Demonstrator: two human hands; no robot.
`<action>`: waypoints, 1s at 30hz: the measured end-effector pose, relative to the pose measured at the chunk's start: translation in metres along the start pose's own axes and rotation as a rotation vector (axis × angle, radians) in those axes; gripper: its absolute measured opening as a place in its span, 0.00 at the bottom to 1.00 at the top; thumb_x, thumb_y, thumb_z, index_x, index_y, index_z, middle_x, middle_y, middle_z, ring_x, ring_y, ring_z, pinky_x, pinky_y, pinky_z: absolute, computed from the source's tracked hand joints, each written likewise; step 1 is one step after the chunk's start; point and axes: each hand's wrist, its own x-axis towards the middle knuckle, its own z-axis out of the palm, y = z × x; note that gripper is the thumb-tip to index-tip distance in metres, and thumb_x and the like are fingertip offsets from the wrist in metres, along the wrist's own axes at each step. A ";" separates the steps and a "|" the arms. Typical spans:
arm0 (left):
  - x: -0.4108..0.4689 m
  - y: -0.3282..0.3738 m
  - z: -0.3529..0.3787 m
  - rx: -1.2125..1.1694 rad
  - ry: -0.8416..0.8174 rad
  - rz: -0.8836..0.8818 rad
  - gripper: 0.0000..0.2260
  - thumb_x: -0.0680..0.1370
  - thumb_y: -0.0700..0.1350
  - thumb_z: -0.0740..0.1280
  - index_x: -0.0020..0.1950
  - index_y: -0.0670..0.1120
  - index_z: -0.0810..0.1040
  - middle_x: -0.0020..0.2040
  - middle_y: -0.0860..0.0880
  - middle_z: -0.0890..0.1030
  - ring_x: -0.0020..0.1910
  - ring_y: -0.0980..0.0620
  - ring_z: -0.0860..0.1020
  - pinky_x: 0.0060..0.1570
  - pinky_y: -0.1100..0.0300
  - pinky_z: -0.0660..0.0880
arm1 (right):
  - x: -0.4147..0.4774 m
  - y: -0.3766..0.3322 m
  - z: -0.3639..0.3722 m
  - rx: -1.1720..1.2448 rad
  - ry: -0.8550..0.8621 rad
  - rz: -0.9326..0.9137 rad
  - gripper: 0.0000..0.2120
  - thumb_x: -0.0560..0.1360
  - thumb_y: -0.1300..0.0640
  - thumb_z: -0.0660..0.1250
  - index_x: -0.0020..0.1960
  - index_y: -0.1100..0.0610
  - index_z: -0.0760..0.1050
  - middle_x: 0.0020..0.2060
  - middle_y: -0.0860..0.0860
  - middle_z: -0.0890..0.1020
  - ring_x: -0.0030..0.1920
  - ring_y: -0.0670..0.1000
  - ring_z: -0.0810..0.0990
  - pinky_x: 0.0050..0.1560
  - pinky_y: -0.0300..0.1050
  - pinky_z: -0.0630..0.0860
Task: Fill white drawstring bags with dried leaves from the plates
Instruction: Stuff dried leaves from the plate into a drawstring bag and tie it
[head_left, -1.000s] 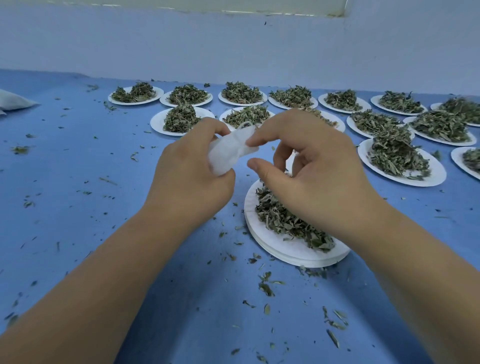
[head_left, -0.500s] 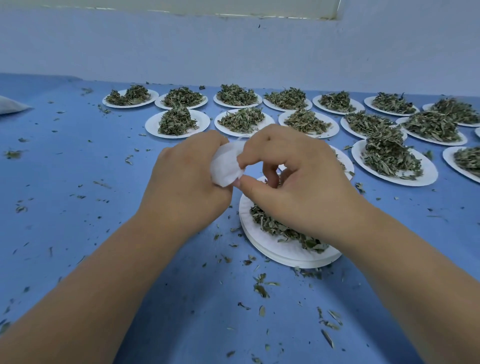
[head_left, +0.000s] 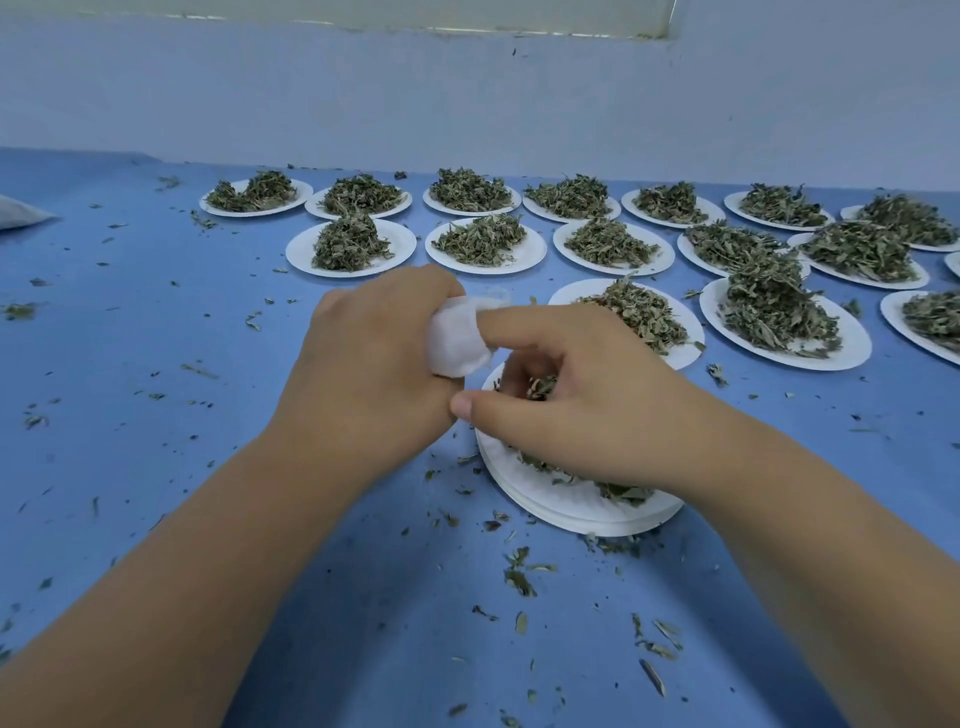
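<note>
From the head camera, the landmark is a stack of round white paper plates (head_left: 571, 512) lying on the blue table cover (head_left: 156, 415), right in front of the person. A thin remainder of dried green leaves (head_left: 621, 491) lies on its top plate, mostly hidden under the right hand (head_left: 587, 415).

The left hand (head_left: 374, 364) is just left of the stack, its fingers wrapped round a small white cloth drawstring bag (head_left: 457, 340) held above the stack's far left edge. The bag bulges out of the fist with its mouth turned to the right. The right hand is over the stack, with its index finger straight and its tip at the bag's mouth. The thumb points left and touches the left hand below the bag. The other fingers are curled over a small clump of leaves (head_left: 540, 387); whether they grip it or only lie over it, I cannot tell.

Behind the stack and to its right, many single white paper plates (head_left: 405, 244) stand in rows, each with a heap of the same leaves. Loose leaf crumbs (head_left: 519, 582) lie scattered on the cover around the stack and nearer the person. Far to the left of the stack, at the picture's edge, lies the corner of a white pouch (head_left: 21, 214). A pale wall (head_left: 467, 104) rises beyond the farthest row.
</note>
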 end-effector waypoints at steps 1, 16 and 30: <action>0.001 0.002 0.000 0.049 -0.002 0.067 0.08 0.64 0.50 0.58 0.41 0.53 0.69 0.33 0.58 0.70 0.32 0.56 0.69 0.31 0.60 0.64 | 0.000 -0.002 0.001 0.036 0.019 -0.002 0.08 0.76 0.53 0.71 0.50 0.57 0.80 0.31 0.56 0.78 0.30 0.50 0.75 0.32 0.44 0.71; -0.003 0.003 0.003 -0.118 0.052 -0.057 0.17 0.68 0.50 0.70 0.53 0.62 0.71 0.44 0.61 0.79 0.41 0.55 0.77 0.35 0.61 0.75 | -0.008 -0.013 -0.020 0.122 0.113 -0.037 0.08 0.76 0.55 0.72 0.39 0.53 0.82 0.28 0.48 0.78 0.25 0.42 0.71 0.28 0.29 0.63; -0.003 0.003 -0.001 0.071 -0.300 -0.119 0.17 0.71 0.44 0.69 0.57 0.60 0.73 0.49 0.56 0.78 0.49 0.47 0.76 0.55 0.48 0.71 | -0.037 0.040 -0.033 -0.303 -0.027 0.126 0.20 0.74 0.41 0.72 0.66 0.39 0.77 0.62 0.37 0.80 0.59 0.32 0.74 0.53 0.22 0.66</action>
